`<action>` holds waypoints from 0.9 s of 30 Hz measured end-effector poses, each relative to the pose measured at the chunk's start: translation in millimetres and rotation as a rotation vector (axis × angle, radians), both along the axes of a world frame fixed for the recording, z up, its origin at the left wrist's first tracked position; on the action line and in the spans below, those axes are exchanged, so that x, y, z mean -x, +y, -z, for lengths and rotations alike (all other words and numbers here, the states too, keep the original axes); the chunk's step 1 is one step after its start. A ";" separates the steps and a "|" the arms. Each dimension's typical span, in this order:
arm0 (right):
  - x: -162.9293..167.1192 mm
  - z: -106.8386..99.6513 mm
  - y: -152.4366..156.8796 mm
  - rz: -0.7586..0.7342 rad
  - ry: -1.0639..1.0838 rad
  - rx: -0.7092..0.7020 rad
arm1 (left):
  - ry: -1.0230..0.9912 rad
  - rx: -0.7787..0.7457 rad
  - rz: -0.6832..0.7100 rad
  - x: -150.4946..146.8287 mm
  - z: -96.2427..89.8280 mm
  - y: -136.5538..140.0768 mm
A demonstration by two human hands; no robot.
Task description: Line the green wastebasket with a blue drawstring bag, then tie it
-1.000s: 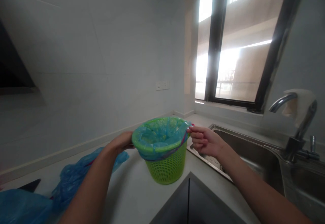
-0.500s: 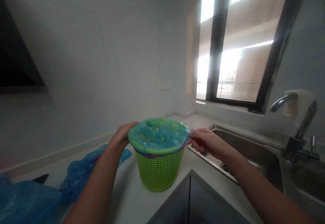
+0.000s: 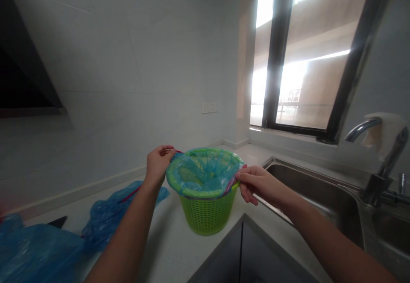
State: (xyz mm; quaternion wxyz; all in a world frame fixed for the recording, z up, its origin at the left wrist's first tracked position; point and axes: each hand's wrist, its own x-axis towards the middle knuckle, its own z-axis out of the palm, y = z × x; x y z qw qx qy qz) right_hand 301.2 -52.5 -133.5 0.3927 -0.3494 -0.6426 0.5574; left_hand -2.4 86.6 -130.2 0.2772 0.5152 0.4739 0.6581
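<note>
The blue liner bag [image 3: 205,172] has been drawn further over the green basket [image 3: 207,212] on the table [image 3: 166,244], its edge now pinched by the raised left hand [image 3: 157,163] and right hand [image 3: 256,183].

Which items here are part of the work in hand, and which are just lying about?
In hand: green basket; blue bag liner over its rim; left hand and right hand pinching the liner's edge at opposite sides.

Lying about: loose blue bags on the counter; sink; tap; wall socket.
</note>
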 end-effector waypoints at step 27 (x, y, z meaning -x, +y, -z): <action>-22.4 8.7 142.0 0.342 -0.170 0.144 | 0.568 0.725 0.778 34.9 -18.8 -51.0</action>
